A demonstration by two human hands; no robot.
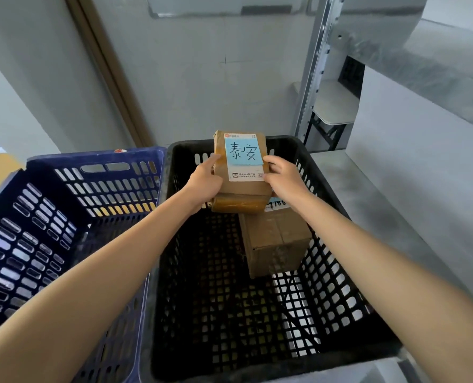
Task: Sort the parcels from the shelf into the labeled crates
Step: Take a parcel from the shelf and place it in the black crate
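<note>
I am holding the parcel above the far half of the black crate, with its top edge overlapping the far rim in view. My left hand is gripping its left edge and my right hand its right edge, fingers curled round the sides. A second box is sitting just below, by the right wall; the mesh floor left of it is lying open. The blue crate is standing just beside, on the left.
</note>
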